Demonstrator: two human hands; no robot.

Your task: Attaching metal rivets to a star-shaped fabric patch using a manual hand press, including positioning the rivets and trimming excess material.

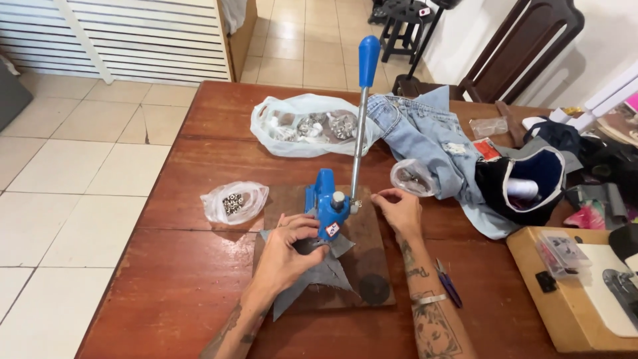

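The left hand (287,249) pinches a grey star-shaped piece of fabric (318,278) under the head of a blue hand-lever press (330,206). The right hand (397,211) lies loosely curled beside the press, fingertips touching its steel lever; whether it grips anything I cannot tell. The press stands on a dark wooden board (369,266). A small clear bag of metal studs (234,202) lies left, a bigger white bag (302,125) behind, faded blue jeans (428,143) right, purple snips (449,286) by the right forearm.
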